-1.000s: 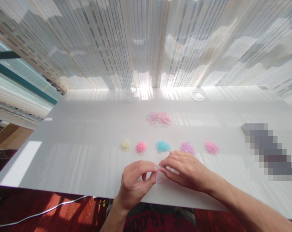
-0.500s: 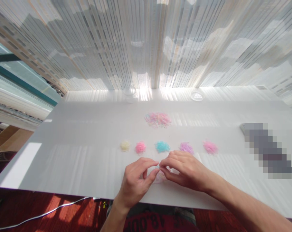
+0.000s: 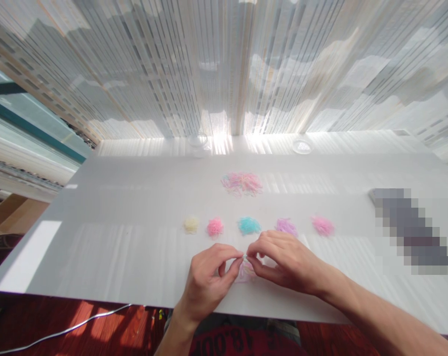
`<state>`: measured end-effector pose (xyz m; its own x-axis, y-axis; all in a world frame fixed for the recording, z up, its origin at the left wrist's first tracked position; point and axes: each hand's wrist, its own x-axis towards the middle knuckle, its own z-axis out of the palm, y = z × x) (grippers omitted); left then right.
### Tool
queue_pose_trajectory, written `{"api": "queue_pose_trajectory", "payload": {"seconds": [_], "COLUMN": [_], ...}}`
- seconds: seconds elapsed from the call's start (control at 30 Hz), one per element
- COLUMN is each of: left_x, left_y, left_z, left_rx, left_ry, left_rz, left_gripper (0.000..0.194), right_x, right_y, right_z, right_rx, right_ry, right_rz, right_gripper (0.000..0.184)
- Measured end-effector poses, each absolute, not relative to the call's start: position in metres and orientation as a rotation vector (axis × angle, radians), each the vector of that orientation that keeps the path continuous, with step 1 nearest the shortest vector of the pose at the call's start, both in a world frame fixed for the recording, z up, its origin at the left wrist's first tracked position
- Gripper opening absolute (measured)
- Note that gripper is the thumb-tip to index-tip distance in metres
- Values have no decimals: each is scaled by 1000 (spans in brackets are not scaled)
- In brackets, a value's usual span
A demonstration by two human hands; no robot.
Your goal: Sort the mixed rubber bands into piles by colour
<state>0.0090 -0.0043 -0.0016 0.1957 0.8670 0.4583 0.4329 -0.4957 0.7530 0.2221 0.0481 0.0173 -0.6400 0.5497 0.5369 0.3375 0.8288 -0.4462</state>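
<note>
Left hand [image 3: 211, 274]: fingers, parted half a second ago, now closed on a small band [image 3: 245, 257]. Right hand [image 3: 283, 259]: fingers pinch its right side. Location: nearer than the teal pile [image 3: 249, 225].

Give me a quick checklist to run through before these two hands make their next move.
1. Left hand and right hand both pinching at the small piece between them: ok.
2. Exact shape of that piece: cannot tell, too small.
3. Yellow pile, deep pink pile, blue pile, purple pile and light pink pile apart from one another: ok.
4. Purple pile in full view: not ok, the right hand covers its near edge.
5. Mixed pile beyond the row, out of contact with the hands: ok.
6. Number of loose pieces showing between the hands: cannot tell, partly hidden.
</note>
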Motion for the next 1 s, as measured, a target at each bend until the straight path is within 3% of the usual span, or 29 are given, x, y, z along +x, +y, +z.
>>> {"api": "queue_pose_trajectory", "payload": {"seconds": [1.0], "left_x": [7], "left_y": [-5], "left_z": [-6], "left_rx": [1987], "left_ry": [1257], "left_rz": [1205], "left_gripper": [6], "right_x": [225], "right_y": [50], "right_z": [21], "right_rx": [-656], "right_ry": [-2291], "right_rz": [359], "right_gripper": [10]}}
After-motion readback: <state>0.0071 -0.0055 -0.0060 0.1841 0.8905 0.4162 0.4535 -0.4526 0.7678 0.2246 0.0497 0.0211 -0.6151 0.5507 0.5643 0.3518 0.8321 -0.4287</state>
